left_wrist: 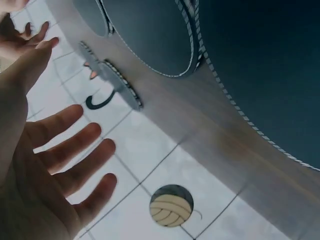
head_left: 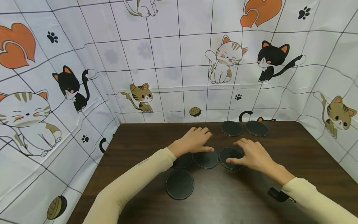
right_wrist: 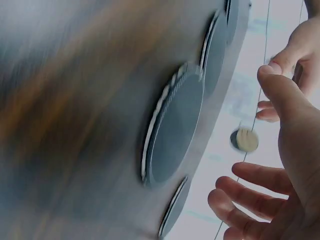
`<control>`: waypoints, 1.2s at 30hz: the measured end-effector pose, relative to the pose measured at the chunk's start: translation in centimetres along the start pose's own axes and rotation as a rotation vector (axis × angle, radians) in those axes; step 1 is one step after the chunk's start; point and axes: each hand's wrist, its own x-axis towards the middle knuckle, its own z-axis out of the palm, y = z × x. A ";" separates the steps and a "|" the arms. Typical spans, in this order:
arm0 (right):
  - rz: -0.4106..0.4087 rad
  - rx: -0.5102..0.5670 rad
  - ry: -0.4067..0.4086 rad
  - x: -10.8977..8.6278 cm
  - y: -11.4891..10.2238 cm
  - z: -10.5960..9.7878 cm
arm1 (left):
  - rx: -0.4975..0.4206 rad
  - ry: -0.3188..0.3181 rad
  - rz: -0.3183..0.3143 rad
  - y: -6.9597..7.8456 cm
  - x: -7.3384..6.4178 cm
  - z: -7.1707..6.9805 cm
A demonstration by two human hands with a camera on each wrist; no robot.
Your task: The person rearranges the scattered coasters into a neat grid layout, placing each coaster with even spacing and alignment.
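Round dark coasters with stitched edges lie on the table. My left hand (head_left: 194, 141) hovers over the middle row, its thumb above one coaster (head_left: 206, 161); another coaster (head_left: 183, 161) is partly hidden under that wrist. Over the row's right end is my right hand (head_left: 254, 155), thumb and fingers spread above a coaster (head_left: 229, 152) that shows a doubled edge, perhaps a stack. Both wrist views show relaxed fingers holding nothing. In the left wrist view a large coaster (left_wrist: 265, 65) fills the upper right. A single coaster (head_left: 180, 184) lies nearest the front.
Two more coasters (head_left: 231, 128) (head_left: 256, 128) lie side by side at the table's back edge. Behind and beside the dark wooden table (head_left: 134, 140) hangs a white cloth (head_left: 167, 77) printed with cats and grid lines. A black camera mount (head_left: 278, 194) sits at the right wrist.
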 end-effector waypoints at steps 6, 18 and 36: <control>0.070 0.009 -0.026 0.8 4.0 -0.8 | 0.027 -0.068 0.002 0.0 4.5 0.0; 0.135 -0.010 -0.082 3.9 9.0 1.1 | 0.001 -0.174 -0.089 -0.6 10.5 1.3; 0.288 0.049 -0.097 6.5 11.8 3.4 | -0.076 -0.216 -0.187 -0.6 15.3 5.1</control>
